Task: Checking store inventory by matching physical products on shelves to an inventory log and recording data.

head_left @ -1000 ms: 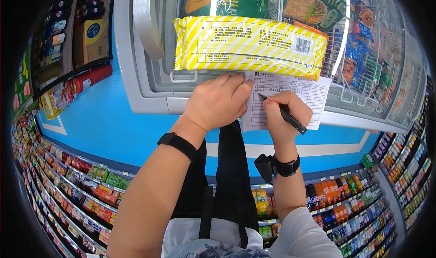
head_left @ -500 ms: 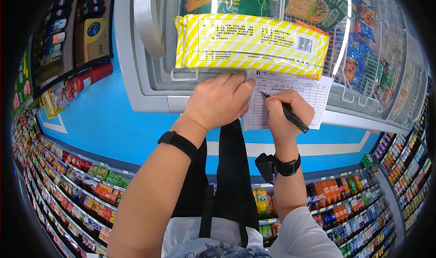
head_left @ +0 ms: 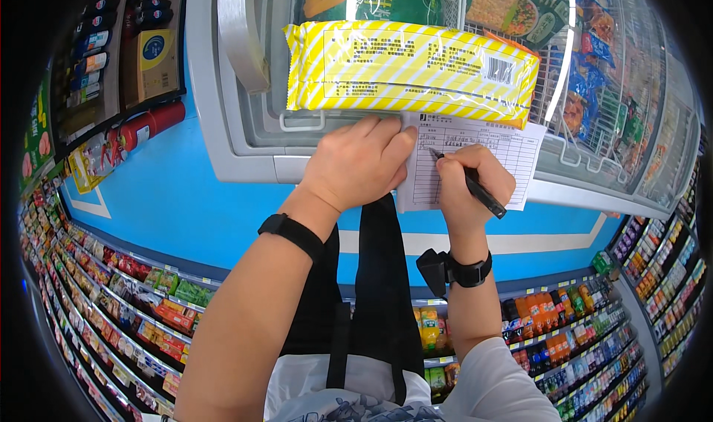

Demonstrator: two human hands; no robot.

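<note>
A white printed form (head_left: 512, 171) with a ruled grid and some handwriting lies on the front rim of a freezer. My right hand (head_left: 477, 183) grips a black pen (head_left: 484, 195), its tip on a row of the form's left columns. Curled at the form's left edge, my left hand (head_left: 359, 162) holds the paper; its fingertips are partly hidden. Just beyond both hands lies a yellow-and-white striped package (head_left: 408, 73), overlapping the form's top edge.
Glass lids cover the chest freezer (head_left: 290, 168), which holds bagged frozen food (head_left: 497, 6) and wire baskets. A curved grey handle (head_left: 241, 36) stands at its left. Fire extinguishers (head_left: 148, 125) lie left on the blue floor (head_left: 260, 221). Stocked shelves (head_left: 134, 303) run behind me.
The pen tip has shifted slightly to the right along the row, my right hand moving with it. My left hand and the striped package stay nearly still.
</note>
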